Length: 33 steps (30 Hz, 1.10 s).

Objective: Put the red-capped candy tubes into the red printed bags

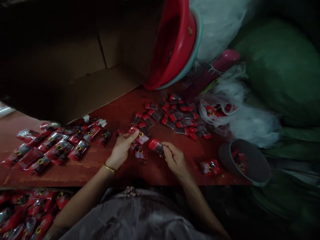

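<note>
My left hand (121,150), a gold bangle on its wrist, pinches a small red printed packet (142,137) between thumb and fingers. Close by on the right, my right hand (175,159) grips the end of a small clear container with a red cap (155,145) and dark contents. The two items are apart, held over the red tabletop (155,173). Below them lie another printed packet (140,152) and some small dark rings (143,162). Just beyond my hands is a loose pile of similar red-ended clear pieces (183,123).
Filled red packets (60,146) lie on the left; more fill a container (32,206) below. A large cardboard box (107,80) stands behind. Red basin (185,43), pink flask (225,61), plastic bag (252,126) and grey bucket (257,163) line the right.
</note>
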Each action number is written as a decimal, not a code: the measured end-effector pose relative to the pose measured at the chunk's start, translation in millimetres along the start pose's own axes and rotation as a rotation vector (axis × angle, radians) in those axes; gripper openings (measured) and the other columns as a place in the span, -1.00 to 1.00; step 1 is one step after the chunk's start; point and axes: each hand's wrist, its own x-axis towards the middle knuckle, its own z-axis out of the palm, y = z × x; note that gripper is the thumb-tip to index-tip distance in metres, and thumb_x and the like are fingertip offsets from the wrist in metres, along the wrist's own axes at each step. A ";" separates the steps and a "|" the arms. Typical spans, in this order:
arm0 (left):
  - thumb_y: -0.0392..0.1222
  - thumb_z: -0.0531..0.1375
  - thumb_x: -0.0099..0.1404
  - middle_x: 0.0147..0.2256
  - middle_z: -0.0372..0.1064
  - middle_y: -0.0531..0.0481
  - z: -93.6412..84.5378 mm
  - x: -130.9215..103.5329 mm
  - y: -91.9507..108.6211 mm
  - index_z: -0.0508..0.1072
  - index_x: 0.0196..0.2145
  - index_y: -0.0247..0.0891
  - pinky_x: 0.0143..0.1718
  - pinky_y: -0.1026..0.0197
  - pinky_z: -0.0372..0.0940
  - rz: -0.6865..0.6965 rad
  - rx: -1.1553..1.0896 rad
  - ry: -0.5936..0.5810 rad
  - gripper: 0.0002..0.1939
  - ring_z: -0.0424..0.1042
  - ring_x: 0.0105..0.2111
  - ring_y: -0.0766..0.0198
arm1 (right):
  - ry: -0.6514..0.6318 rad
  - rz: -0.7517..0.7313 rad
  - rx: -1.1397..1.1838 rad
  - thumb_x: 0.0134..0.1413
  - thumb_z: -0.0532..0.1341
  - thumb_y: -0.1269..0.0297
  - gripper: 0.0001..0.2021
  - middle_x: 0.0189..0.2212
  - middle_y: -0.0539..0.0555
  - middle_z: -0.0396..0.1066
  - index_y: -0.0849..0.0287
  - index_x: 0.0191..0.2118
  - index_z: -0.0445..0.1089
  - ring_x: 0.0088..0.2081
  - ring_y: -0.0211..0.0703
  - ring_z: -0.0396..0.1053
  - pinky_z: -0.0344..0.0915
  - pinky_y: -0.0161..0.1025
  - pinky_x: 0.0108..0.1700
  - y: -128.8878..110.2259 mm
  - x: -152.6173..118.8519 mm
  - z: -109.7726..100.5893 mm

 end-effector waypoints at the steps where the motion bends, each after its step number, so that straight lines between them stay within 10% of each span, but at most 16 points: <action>1: 0.07 0.45 -0.37 -0.59 0.39 0.04 1.8 -1.4 0.2 0.47 -0.52 -0.37 -0.61 0.37 0.16 0.001 0.001 -0.002 -0.48 0.29 -0.62 0.42 | -0.023 0.005 0.053 0.24 -0.03 0.24 -0.76 -0.55 -0.02 0.40 0.19 -0.19 0.34 -0.53 -0.27 0.35 0.24 -0.35 -0.46 -8.8 -2.3 1.1; 16: 0.09 0.39 -0.18 -0.59 0.41 0.03 -4.9 -3.6 2.0 0.52 -0.54 -0.36 -0.55 0.34 0.15 0.124 0.163 -0.149 -0.58 0.26 -0.61 0.41 | -0.066 0.052 0.176 0.21 -0.01 0.22 -0.77 -0.59 -0.05 0.35 0.19 -0.26 0.35 -0.55 -0.30 0.32 0.25 -0.38 -0.46 -23.4 3.3 19.7; 33: 0.04 0.39 -0.12 -0.62 0.36 0.10 9.9 -9.0 -40.5 0.44 -0.56 -0.33 -0.53 0.35 0.20 0.073 -0.084 -0.120 -0.63 0.26 -0.62 0.44 | 0.204 0.224 0.209 0.23 -0.01 0.13 -0.73 -0.57 -0.02 0.32 0.17 -0.24 0.33 -0.54 -0.27 0.28 0.22 -0.33 -0.50 -28.6 5.2 49.0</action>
